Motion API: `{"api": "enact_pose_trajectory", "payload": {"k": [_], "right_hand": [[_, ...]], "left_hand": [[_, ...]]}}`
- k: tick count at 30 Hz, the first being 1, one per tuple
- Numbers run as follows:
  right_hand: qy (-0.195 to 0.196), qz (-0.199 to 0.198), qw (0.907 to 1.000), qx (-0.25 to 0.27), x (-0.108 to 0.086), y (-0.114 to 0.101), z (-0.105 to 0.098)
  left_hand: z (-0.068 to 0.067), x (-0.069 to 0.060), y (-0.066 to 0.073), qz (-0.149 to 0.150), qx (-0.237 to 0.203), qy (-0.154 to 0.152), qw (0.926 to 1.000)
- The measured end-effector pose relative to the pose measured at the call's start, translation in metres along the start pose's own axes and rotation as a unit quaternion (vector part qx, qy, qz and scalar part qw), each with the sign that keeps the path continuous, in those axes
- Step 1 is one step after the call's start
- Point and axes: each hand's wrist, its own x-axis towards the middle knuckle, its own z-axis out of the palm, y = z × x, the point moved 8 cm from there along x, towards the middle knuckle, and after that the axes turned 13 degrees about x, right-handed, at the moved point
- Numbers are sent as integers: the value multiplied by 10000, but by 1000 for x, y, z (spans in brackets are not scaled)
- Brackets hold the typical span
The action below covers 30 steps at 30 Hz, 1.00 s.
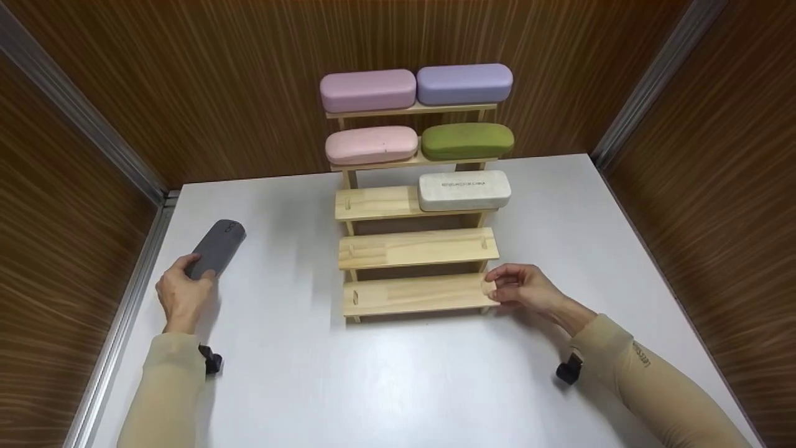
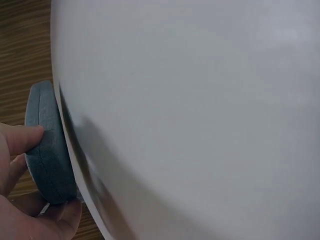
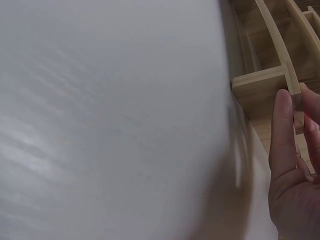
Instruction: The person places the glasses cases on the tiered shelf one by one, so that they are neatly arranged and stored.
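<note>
At the table's left side, my left hand [image 1: 183, 292] grips the near end of a dark grey glasses case [image 1: 217, 246]. In the left wrist view the thumb and fingers lie on either side of the grey case [image 2: 47, 150], whose seam shows. My right hand [image 1: 528, 291] pinches the right end of the lowest board of a wooden tiered rack [image 1: 416, 295]. The right wrist view shows the fingers [image 3: 284, 115] at the corner of that board [image 3: 296, 97]. A white glasses case [image 1: 465, 191] sits on the right of the middle tier.
The second tier from the top carries a pale pink case [image 1: 372, 145] and a green case [image 1: 467, 140]. Above them are a mauve case [image 1: 368, 90] and a lavender case [image 1: 465, 84]. Wood-grain panels [image 1: 249, 93] enclose the white table [image 1: 280, 373] at the back and sides.
</note>
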Motion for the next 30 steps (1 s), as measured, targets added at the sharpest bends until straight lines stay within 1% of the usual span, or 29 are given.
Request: {"api": "enact_pose_trajectory", "payload": {"k": [5, 16, 21, 27, 30], "right_hand": [[-72, -35, 10000, 59, 0, -1, 1], [-15, 77, 10000, -59, 1, 0, -1], [41, 185, 9998, -91, -1, 0, -2], [45, 196, 9998, -58, -1, 0, -3], [37, 182, 9998, -47, -1, 1, -3]], "left_hand": [[-7, -1, 8, 71, 46, 32, 10000], [-29, -6, 38, 580, 70, 200, 9981], [-38, -12, 61, 986, 6, 220, 9949], [-49, -21, 90, 1523, -93, 386, 9875], [-50, -25, 104, 1757, -116, 318, 9839]]}}
